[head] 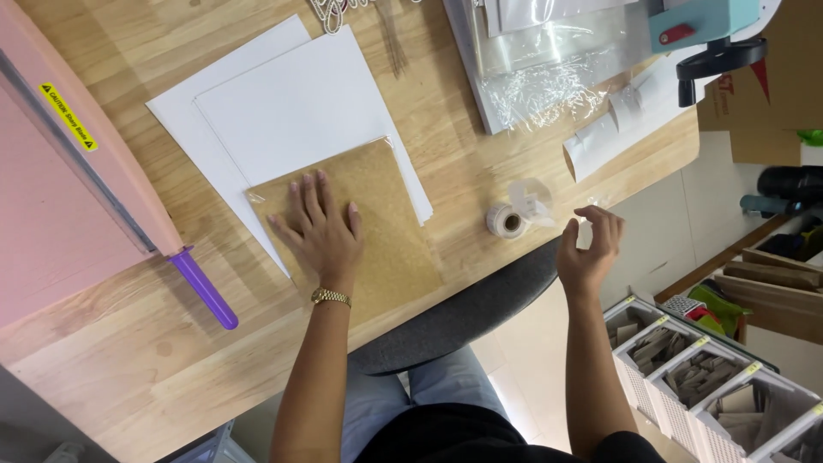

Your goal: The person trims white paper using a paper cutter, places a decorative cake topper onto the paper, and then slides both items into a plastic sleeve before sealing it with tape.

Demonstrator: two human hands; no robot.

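L hand (319, 225) flat, fingers spread on kraft sheet (377, 225), centre frame; its long axis runs up-left. R hand (590, 244) pinches clear tape bit, just right of tape roll (506, 220).

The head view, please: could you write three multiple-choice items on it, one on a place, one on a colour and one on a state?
1. Where does the left hand rest?
A. on the brown sheet
B. on the tape roll
C. on the cutter

2. What colour is the cutter handle?
A. green
B. purple
C. black

3. How is the right hand?
A. flat on the table
B. gripping the roll
C. raised, fingers pinched on a clear strip

Key: 1 A, the palm lies flat on it; 2 B, the handle is purple; 3 C, it is off the table beside the roll.
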